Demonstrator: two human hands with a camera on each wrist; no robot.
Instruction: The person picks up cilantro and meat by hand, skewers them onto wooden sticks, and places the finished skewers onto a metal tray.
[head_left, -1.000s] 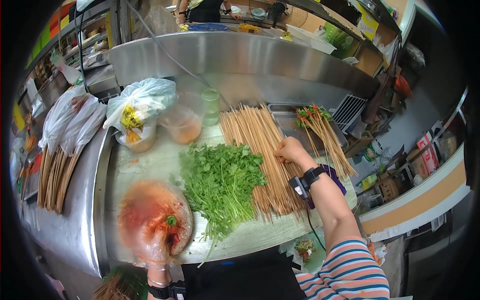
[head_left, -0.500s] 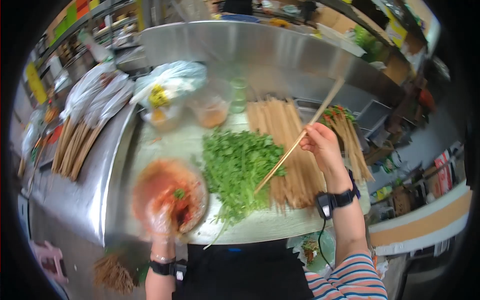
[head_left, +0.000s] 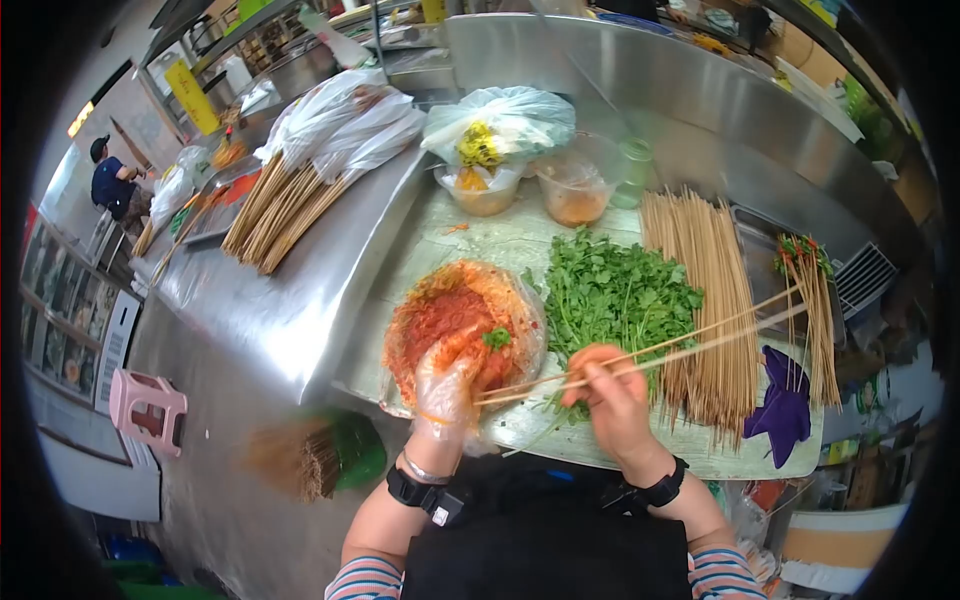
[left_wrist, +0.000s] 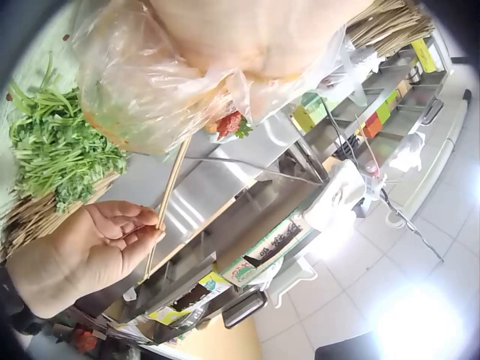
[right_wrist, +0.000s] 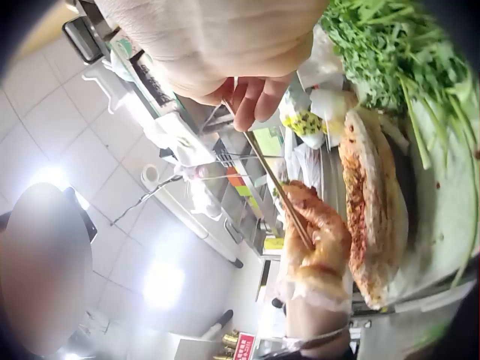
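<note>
My left hand (head_left: 445,385), in a clear plastic glove, is over a bowl (head_left: 537,315) lined with plastic and filled with red seasoning paste (head_left: 440,312). Its curled fingers pinch a red-coated piece of food (left_wrist: 227,125) with a green leaf (head_left: 497,338). Bare, my right hand (head_left: 615,400) grips thin bamboo skewers (left_wrist: 176,176) between thumb and fingers. Their near ends meet the gloved fingers, as the right wrist view shows; the far ends point right over the board. A heap of coriander (head_left: 615,285) lies beside the bowl, next to a pile of loose skewers (head_left: 712,290).
Filled skewers (head_left: 815,270) lean in a metal tray at right, near a purple cloth-like item (head_left: 780,405). Behind the bowl stand plastic tubs (head_left: 575,200) and a green glass (head_left: 633,170). Bagged skewer bundles (head_left: 290,215) lie on the steel counter. A pink stool (head_left: 148,410) stands below.
My right hand has taken skewers from the loose pile and brought them left to the gloved hand. The left hand stays at the bowl. The head view has turned left.
</note>
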